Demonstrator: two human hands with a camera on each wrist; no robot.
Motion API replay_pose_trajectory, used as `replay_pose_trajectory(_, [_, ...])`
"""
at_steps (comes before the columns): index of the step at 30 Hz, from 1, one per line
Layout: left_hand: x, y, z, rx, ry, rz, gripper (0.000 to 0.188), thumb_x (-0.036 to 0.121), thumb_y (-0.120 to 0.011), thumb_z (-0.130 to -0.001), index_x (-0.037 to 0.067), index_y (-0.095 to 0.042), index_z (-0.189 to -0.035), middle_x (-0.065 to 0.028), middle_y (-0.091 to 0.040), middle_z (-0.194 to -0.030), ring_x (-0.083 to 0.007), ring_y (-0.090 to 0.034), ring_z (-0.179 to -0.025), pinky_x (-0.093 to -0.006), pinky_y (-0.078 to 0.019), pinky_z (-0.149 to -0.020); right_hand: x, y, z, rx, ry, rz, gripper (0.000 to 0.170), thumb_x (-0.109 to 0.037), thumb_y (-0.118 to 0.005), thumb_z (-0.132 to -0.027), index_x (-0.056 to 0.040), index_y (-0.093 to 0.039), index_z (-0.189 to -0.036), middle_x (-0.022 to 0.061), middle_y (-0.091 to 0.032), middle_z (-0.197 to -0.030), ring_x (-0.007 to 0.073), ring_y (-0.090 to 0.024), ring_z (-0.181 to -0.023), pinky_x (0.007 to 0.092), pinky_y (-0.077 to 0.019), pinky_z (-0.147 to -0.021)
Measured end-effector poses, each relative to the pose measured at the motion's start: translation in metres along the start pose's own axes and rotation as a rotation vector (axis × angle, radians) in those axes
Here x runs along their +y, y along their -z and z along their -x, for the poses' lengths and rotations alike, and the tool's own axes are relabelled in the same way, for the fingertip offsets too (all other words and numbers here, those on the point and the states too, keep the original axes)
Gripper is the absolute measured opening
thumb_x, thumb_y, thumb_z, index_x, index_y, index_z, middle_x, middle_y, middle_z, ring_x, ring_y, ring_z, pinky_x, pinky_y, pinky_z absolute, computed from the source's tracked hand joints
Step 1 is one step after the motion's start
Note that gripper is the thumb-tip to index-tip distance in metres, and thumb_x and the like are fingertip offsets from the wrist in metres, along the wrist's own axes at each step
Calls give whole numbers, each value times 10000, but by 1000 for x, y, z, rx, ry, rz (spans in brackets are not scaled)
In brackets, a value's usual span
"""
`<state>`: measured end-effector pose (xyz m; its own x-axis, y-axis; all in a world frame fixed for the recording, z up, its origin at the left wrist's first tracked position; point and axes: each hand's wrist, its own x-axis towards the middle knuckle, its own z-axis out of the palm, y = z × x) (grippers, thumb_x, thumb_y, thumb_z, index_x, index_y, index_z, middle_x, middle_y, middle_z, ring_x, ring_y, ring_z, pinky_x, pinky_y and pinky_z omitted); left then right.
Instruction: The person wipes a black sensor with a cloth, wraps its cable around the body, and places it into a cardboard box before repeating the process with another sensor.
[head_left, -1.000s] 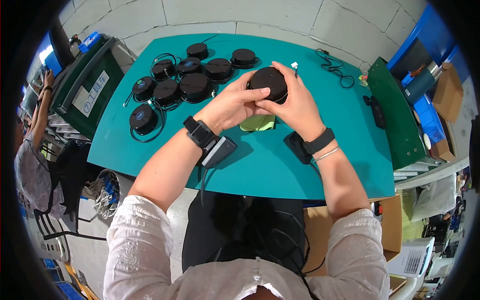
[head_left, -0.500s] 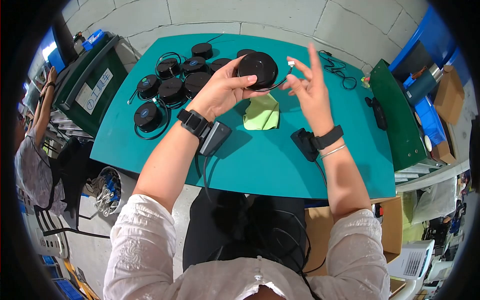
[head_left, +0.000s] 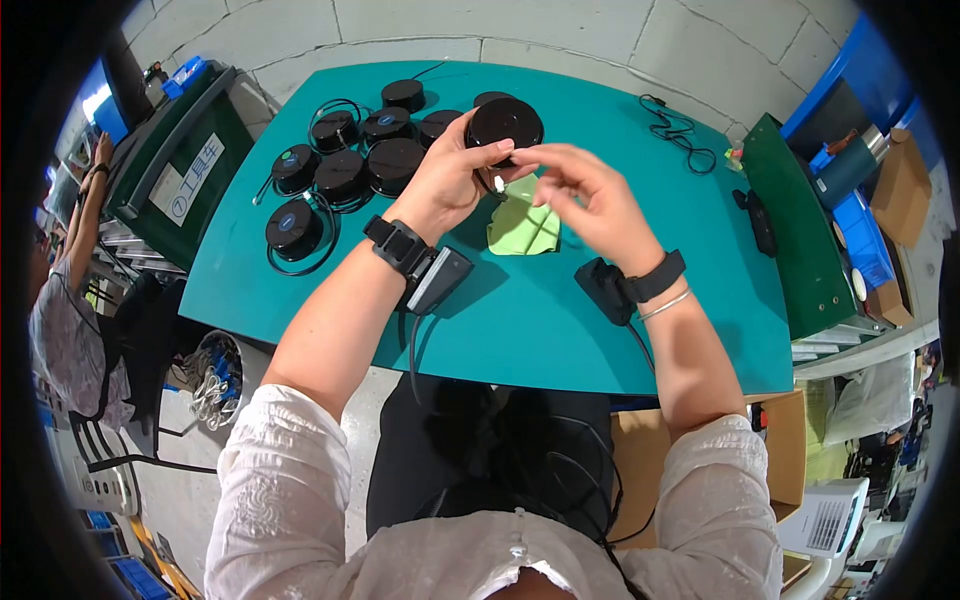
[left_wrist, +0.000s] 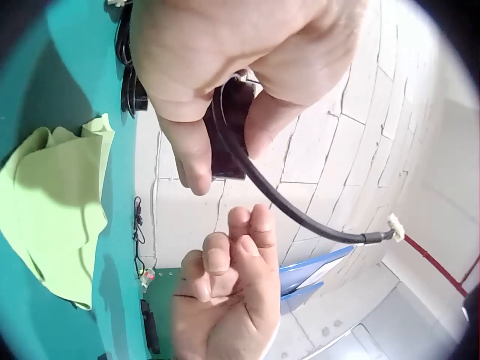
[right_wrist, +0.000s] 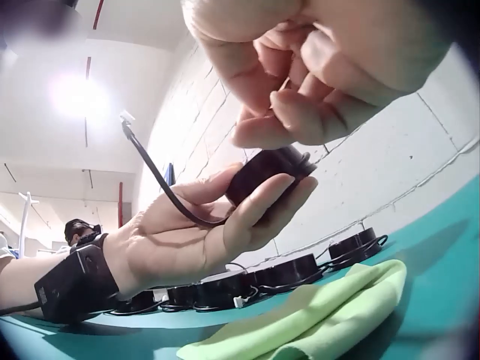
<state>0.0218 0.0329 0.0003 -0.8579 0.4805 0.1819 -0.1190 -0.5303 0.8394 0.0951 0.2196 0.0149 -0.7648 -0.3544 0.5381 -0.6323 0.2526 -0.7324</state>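
My left hand (head_left: 442, 192) grips a round black puck-shaped device (head_left: 506, 122) by its sides, above the table. From it a short black cable (left_wrist: 279, 202) curves back past the palm and ends in a white connector (left_wrist: 396, 227). Close to the puck's right edge is my right hand (head_left: 597, 205), its fingers loosely bent and no object showing between them. In the right wrist view, those fingertips overlap the upper edge of the puck. A light green cloth (head_left: 524, 232) lies on the table below both hands.
Several similar black devices (head_left: 340, 177) with coiled cables stand on the green table (head_left: 520, 330) at the left. A black cable (head_left: 680, 135) lies at the back right. Along the right edge are a black object (head_left: 757, 224) and a green cabinet (head_left: 800, 250).
The right hand has let go of the puck and come back close to it with bent fingers. The left hand turned the puck over; the cable end swung from the right side toward the left palm.
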Motion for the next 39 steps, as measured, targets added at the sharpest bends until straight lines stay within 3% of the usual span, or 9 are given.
replay_pose_trajectory(6, [3, -9, 7, -47, 64, -18, 475, 28, -537, -950, -5, -319, -1370, -206, -528, -1244, -360, -597, -1143, -461, -541, -951, -13, -10, 2, -286, -99, 110, 344, -85, -656, -873, -73, -638, -1216, 91, -645, -1131, 156, -640, -902, 282, -523, -798])
replay_pose_trajectory(8, [0, -8, 4, -33, 41, 100, 460, 50, -528, -960, -26, -316, -1360, -202, -530, -1245, -363, -588, -1156, -466, -517, -987, -3, -7, 2, -279, 29, 153, 280, -105, -655, -886, -68, -665, -1162, 107, -672, -1085, 171, -649, -904, 281, -526, -804])
replay_pose_trajectory(10, [4, -6, 5, -69, 18, 136, 421, 66, -518, -968, -48, -338, -1331, -202, -533, -1237, -353, -575, -1178, -448, -520, -987, 1, -5, 1, -220, 61, 174, 237, -134, -610, -933, -37, -671, -1141, 112, -681, -1068, 168, -647, -895, 289, -531, -797])
replay_pose_trajectory(12, [11, -3, 6, -14, 22, 134, 392, 85, -519, -971, -59, -377, -1307, -200, -539, -1244, -331, -560, -1197, -429, -516, -991, 8, -5, -1, 61, -13, -181, 225, -155, -589, -952, -38, -674, -1124, 86, -690, -1069, 165, -651, -851, 277, -528, -739])
replay_pose_trajectory(17, [4, 2, 0, -174, -48, 135, 428, 127, -578, -945, -18, -413, -1312, -168, -549, -1271, -326, -598, -1133, -522, -480, -993, 18, 4, -3, 364, -186, -415, 253, -162, -574, -976, 41, -665, -1096, 87, -676, -976, 117, -627, -779, 261, -518, -658])
replay_pose_trajectory(22, [7, -7, 6, -261, 21, 23, 457, 99, -584, -926, -8, -398, -1330, -168, -539, -1276, -349, -597, -1131, -504, -517, -949, 16, 15, -3, 416, -248, -498, 203, -170, -649, -932, 23, -698, -966, 22, -616, -804, 79, -543, -630, 234, -455, -577])
replay_pose_trajectory(25, [11, -6, 7, -216, 73, 49, 435, 103, -550, -935, -12, -407, -1330, -184, -560, -1241, -366, -623, -1081, -454, -573, -850, 13, 12, -2, 419, -285, -536, 201, -176, -653, -930, 17, -694, -969, 10, -613, -790, 73, -541, -627, 227, -447, -569])
replay_pose_trajectory(30, [14, 7, 4, -404, 203, 76, 478, 73, -470, -918, -36, -383, -1376, -227, -592, -1172, -392, -677, -904, -376, -601, -615, 5, 6, -2, 315, -265, -610, 161, -180, -680, -913, -23, -666, -879, -21, -572, -710, 63, -521, -585, 216, -392, -504])
replay_pose_trajectory(39, [0, 2, 4, -269, 252, -39, 541, 74, -511, -887, -13, -375, -1403, -204, -590, -1181, -332, -679, -870, -361, -607, -614, 2, 3, -3, 357, -241, -251, 256, -174, -718, -883, -92, -527, -734, -67, -445, -631, 20, -384, -529, 185, -291, -458])
